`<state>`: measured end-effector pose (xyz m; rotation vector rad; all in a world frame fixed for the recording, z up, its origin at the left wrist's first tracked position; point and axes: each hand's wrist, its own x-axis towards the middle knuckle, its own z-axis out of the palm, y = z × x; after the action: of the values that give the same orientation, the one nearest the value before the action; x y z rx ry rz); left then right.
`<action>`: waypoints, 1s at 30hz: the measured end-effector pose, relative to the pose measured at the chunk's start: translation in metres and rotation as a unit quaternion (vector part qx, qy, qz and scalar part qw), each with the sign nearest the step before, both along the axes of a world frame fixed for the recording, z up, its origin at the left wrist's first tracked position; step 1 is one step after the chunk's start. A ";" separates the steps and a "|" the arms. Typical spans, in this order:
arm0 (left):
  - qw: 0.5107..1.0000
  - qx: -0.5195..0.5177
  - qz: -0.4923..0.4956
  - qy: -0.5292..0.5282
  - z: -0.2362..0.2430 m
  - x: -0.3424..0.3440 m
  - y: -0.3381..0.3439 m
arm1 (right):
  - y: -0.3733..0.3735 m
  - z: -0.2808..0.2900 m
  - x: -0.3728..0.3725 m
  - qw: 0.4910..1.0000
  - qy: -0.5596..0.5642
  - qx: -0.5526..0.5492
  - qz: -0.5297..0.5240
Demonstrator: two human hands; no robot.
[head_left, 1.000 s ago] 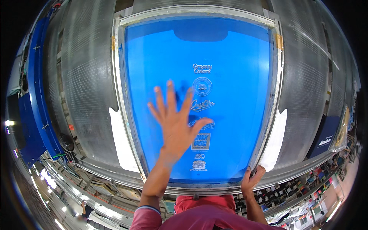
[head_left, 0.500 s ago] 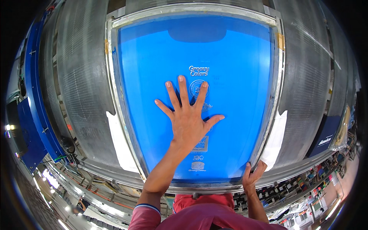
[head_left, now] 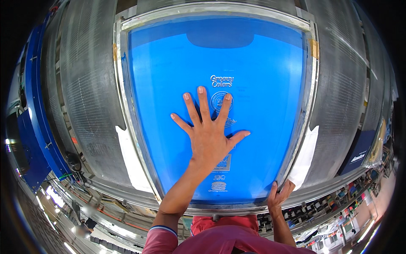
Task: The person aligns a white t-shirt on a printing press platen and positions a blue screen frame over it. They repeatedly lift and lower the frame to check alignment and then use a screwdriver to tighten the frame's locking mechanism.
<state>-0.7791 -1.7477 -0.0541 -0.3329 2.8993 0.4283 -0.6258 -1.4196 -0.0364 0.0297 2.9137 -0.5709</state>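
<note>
A large screen-printing screen (head_left: 270, 110) lies in front of me, its blue mesh carrying a column of small printed designs and lettering in the middle. Around the mesh runs a pale metal frame (head_left: 120, 84). My left hand (head_left: 211, 137) rests on the mesh, palm down with fingers spread, over part of the designs; nothing is in it. At the near right corner, my right hand (head_left: 281, 195) is closed on the frame, thumb on top near the mesh edge. Its other fingers are partly hidden at the outer side.
Long grey ribbed boards (head_left: 91, 93) stretch along both sides of the screen. White sheets (head_left: 131, 158) stick out beside the frame. A dark blue printed piece (head_left: 357, 152) lies at the right, and a blue beam (head_left: 36, 93) runs along the far left.
The view has shifted slightly, so the screen sits a little lower and larger. Both hands keep their places on the mesh and frame.
</note>
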 end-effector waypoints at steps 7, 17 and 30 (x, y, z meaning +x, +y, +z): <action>1.000 -0.001 0.002 0.004 -0.001 0.002 0.000 | 0.002 0.002 0.004 1.000 -0.017 -0.010 -0.014; 0.996 0.049 0.004 0.080 0.004 0.004 -0.002 | 0.005 -0.001 0.010 1.000 -0.003 -0.011 -0.028; 0.958 0.147 -0.079 0.234 -0.017 0.068 -0.040 | -0.001 -0.009 0.010 0.984 0.170 0.019 0.052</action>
<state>-0.7112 -1.7875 -0.0710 0.0583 3.2008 1.0187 -0.6160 -1.4201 -0.0452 -0.2384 3.2292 -0.5514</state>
